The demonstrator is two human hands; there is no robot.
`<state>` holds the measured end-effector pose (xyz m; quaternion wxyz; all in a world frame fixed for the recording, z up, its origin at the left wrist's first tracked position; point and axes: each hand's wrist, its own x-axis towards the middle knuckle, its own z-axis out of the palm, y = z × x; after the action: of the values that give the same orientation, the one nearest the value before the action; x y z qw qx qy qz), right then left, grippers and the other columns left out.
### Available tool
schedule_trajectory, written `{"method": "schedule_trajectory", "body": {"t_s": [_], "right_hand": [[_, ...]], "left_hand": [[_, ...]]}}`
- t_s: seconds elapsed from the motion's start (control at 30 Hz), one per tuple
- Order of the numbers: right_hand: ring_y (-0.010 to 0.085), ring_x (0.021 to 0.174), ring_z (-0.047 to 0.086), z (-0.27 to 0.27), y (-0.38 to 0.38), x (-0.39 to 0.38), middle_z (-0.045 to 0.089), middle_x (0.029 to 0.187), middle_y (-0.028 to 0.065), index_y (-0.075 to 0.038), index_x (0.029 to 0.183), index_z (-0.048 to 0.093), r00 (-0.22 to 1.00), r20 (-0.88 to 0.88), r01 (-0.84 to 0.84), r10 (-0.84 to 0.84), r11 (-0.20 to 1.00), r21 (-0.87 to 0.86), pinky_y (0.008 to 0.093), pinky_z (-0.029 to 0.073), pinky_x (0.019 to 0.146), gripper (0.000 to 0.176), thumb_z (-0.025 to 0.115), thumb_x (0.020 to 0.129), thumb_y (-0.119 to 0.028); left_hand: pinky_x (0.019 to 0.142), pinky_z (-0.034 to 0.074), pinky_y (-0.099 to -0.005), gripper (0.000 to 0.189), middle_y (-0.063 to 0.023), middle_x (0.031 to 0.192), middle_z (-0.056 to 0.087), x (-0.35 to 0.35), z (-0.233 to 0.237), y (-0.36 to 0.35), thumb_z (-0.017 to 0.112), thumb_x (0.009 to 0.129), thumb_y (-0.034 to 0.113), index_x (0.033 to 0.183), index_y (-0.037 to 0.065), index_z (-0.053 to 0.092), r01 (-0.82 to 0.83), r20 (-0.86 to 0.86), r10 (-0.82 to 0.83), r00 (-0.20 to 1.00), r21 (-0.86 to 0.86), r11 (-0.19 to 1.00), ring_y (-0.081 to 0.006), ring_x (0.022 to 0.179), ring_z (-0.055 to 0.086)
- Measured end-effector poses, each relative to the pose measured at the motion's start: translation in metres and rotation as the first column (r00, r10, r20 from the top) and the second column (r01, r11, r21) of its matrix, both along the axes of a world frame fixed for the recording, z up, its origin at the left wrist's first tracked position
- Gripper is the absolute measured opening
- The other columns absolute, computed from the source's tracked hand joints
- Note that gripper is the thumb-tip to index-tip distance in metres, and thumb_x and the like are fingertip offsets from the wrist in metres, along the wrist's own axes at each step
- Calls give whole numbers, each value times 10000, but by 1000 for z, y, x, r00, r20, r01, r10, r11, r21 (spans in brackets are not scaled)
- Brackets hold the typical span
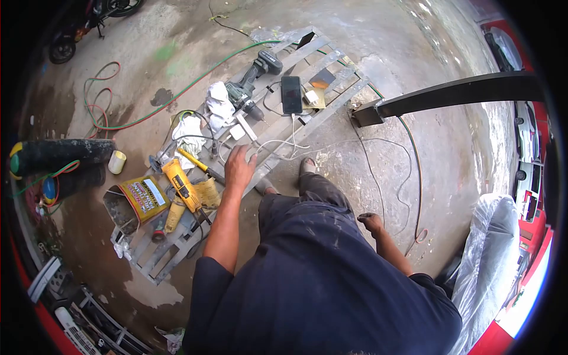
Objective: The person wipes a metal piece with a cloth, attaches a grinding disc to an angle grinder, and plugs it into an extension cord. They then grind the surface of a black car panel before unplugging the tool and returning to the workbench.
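Observation:
My left hand [239, 169] is over the near edge of a slatted metal rack [340, 89], thumb and fingers apart, with nothing visible in it. Just beyond its fingertips are a white adapter block [237, 131] and a white cable [283, 142]. Left of the hand lie a yellow-handled hammer [192, 160] and a yellow angle grinder [180, 182]. A cordless drill [244, 94] and a phone [291, 94] on a charging cable rest farther up the rack. At my right side, low beside my leg, my right hand [371, 222] is curled closed; whatever its dark fingertips may hold is hidden.
A cut-open yellow paint-thinner can [137, 204] stands at the rack's left end beside white rags [189, 133]. A black metal beam [455, 94] juts in from the right. Hoses [177, 106] and cables cross the concrete floor. A plastic-wrapped bundle [488, 260] lies right.

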<state>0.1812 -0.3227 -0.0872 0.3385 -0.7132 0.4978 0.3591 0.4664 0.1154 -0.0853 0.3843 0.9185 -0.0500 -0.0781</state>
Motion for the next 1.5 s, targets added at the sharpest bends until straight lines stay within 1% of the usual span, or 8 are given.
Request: {"method": "schedule_trajectory", "body": {"t_s": [0.3,0.47,0.67,0.8,0.97,1.13,1.37,1.5], "right_hand": [[269,945,630,-31,-52,-47,679,1042,140,12,1148,656,937,132,297,-323,937,186,382,496,794,486,645,881,-394],[182,699,623,-43,-124,-89,670,798,96,8,969,689,877,10,470,-481,862,191,316,451,592,435,638,882,-415],[135,502,477,-46,-221,-90,575,617,46,-38,703,653,863,190,479,-469,878,-11,282,366,487,408,633,895,-397],[124,490,484,-44,-254,-72,532,578,23,-73,631,555,824,317,496,-469,868,-6,289,368,469,407,623,923,-349],[152,482,525,-48,-241,-64,535,583,43,-61,675,552,836,233,474,-498,867,153,294,400,457,396,610,928,-361],[183,485,552,-12,-214,-37,554,593,75,-12,721,585,938,157,302,-310,950,74,312,425,455,434,581,937,-388],[197,464,545,43,-215,12,573,620,113,29,788,605,951,129,294,-281,951,-99,319,428,447,417,584,938,-359],[183,515,546,50,-229,24,568,660,100,6,767,570,913,158,397,-377,909,-127,320,453,475,367,592,934,-320]], "left_hand": [[880,487,-423,314,-155,1120,629,-13,26,-111,660,833,205,1104,49,633,186,-95,-179,979,69,980,-356,1038,597],[882,492,-424,292,-151,1103,642,-36,39,-218,649,845,229,1076,49,650,303,-194,-290,937,39,952,-355,1022,607],[902,485,-432,332,-160,1122,632,-49,51,-332,626,861,279,1107,57,638,513,-180,-506,843,-13,859,-354,1034,605],[900,486,-432,347,-159,1134,628,-35,57,-364,627,860,274,1134,62,627,589,-156,-588,794,-41,807,-357,1043,600],[931,474,-421,352,-139,1182,616,2,57,-378,618,865,285,1150,78,628,574,-231,-567,790,-43,818,-341,1087,583],[934,469,-431,347,-147,1170,622,29,26,-380,626,856,281,1139,79,635,555,-170,-556,814,-58,830,-354,1081,585],[926,469,-449,356,-160,1149,619,96,6,-408,621,862,269,1140,48,626,674,-195,-695,692,-170,719,-353,1058,597],[914,478,-445,358,-159,1134,621,129,0,-423,610,871,264,1149,39,617,646,-162,-683,712,-230,728,-348,1057,599]]}}
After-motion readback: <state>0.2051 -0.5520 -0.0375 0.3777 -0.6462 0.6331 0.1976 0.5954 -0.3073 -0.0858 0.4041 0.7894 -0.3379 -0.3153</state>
